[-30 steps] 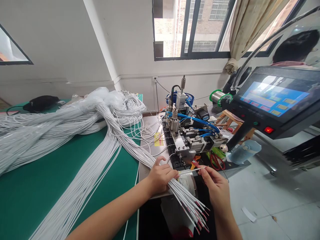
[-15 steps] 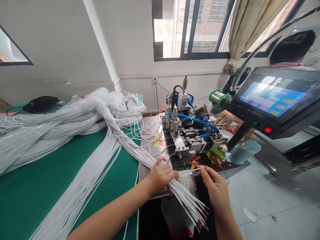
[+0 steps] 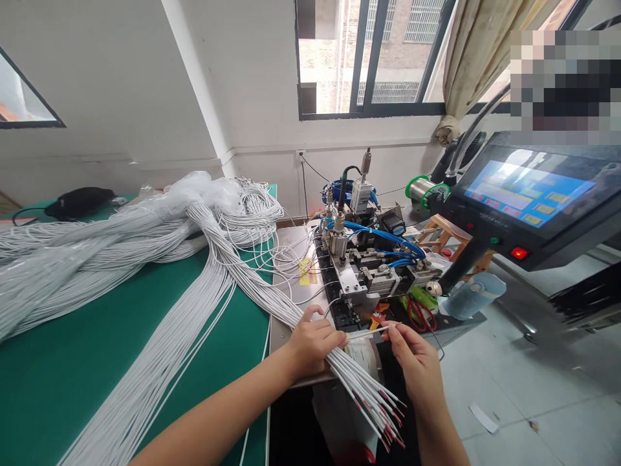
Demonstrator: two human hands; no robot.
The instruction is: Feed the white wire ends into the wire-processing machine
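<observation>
My left hand (image 3: 315, 343) is closed over a thick bundle of white cables (image 3: 272, 294), its index finger raised. The bundle's loose ends (image 3: 376, 404), with red and dark tips, fan out below it past the table edge. From my left fingertips one single white cable (image 3: 366, 333) runs across to my right hand (image 3: 412, 353). There my thumb and forefinger pinch its end; the tip itself is hidden by the fingers. Just beyond both hands stands a bench machine (image 3: 359, 259) with metal cylinders and blue air hoses.
More white cables (image 3: 145, 239), partly in clear plastic, lie on the green table (image 3: 194, 388). At right are a control screen (image 3: 528, 188), a green-rimmed wire spool (image 3: 427, 189), red-handled scissors (image 3: 421, 314) and a bluish clear container (image 3: 475, 294). Behind the screen is a person, blurred.
A tall metal cylinder at the back of the machine has shifted slightly to the right. Both hands and the cables they hold stay in place.
</observation>
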